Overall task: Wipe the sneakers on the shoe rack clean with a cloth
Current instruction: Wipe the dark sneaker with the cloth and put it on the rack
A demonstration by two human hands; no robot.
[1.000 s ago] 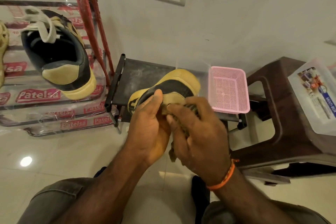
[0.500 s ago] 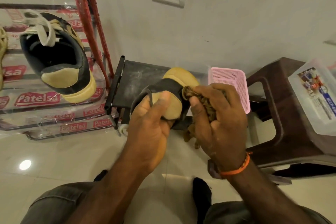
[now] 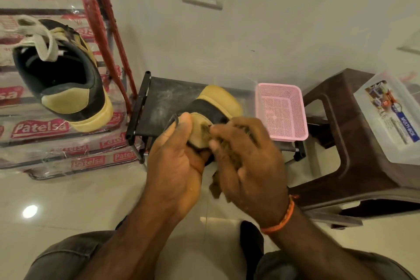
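Compared with half a second ago, I see the right hand (image 3: 247, 157), gripping the crumpled brown cloth (image 3: 223, 161), lower and closer to me, now at the tan heel patch of the black-and-yellow suede sneaker (image 3: 213, 107) rather than up at its side by the toe. The left hand (image 3: 175, 161) holds the sneaker turned slightly, its thumb lying along the heel's left edge instead of across the patch, and more of the pink perforated plastic basket (image 3: 281, 111) is uncovered.
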